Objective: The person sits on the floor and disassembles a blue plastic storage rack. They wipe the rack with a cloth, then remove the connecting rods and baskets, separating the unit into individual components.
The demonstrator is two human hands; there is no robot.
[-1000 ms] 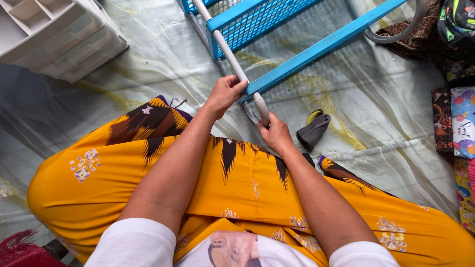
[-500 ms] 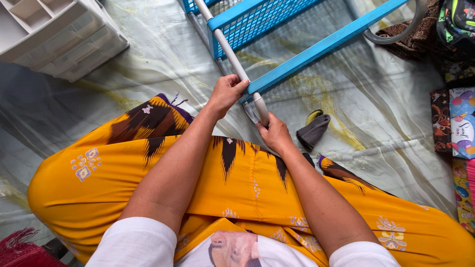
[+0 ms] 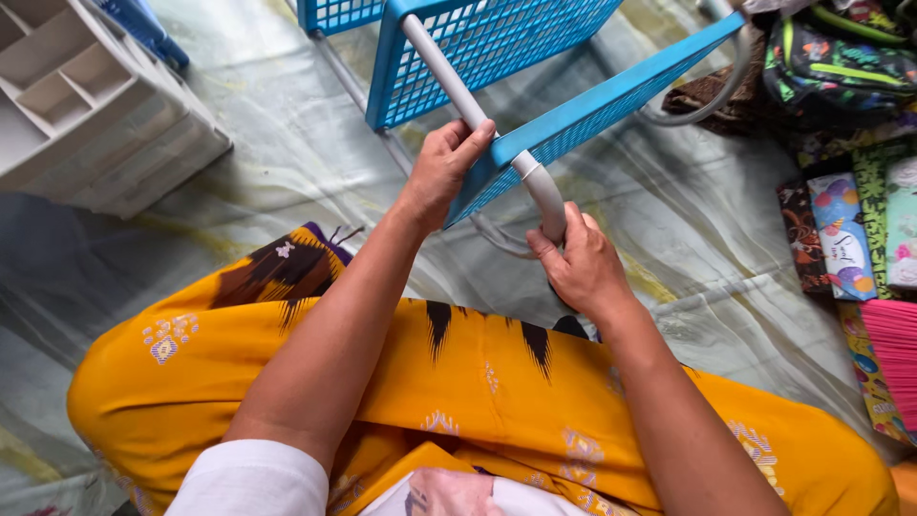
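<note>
A blue plastic mesh rack (image 3: 497,48) with grey metal tube legs lies tipped in front of me on a pale plastic floor sheet. My left hand (image 3: 444,172) grips the grey tube (image 3: 449,81) just above the corner of the lower blue shelf (image 3: 611,96). My right hand (image 3: 578,263) is closed around the curved lower end of the same tube. My legs in an orange patterned cloth (image 3: 458,373) are folded below both arms.
A white plastic drawer unit (image 3: 86,115) lies at the upper left. Bags (image 3: 841,57) and colourful wrapped packs (image 3: 845,234) crowd the right edge, with a pink broom head (image 3: 893,354) below them. A second grey tube curves at the upper right.
The rack has been lifted and tilted toward me, its lower shelf now raised off the sheet. Both hands moved up and right with the tube. The grey sock is out of view.
</note>
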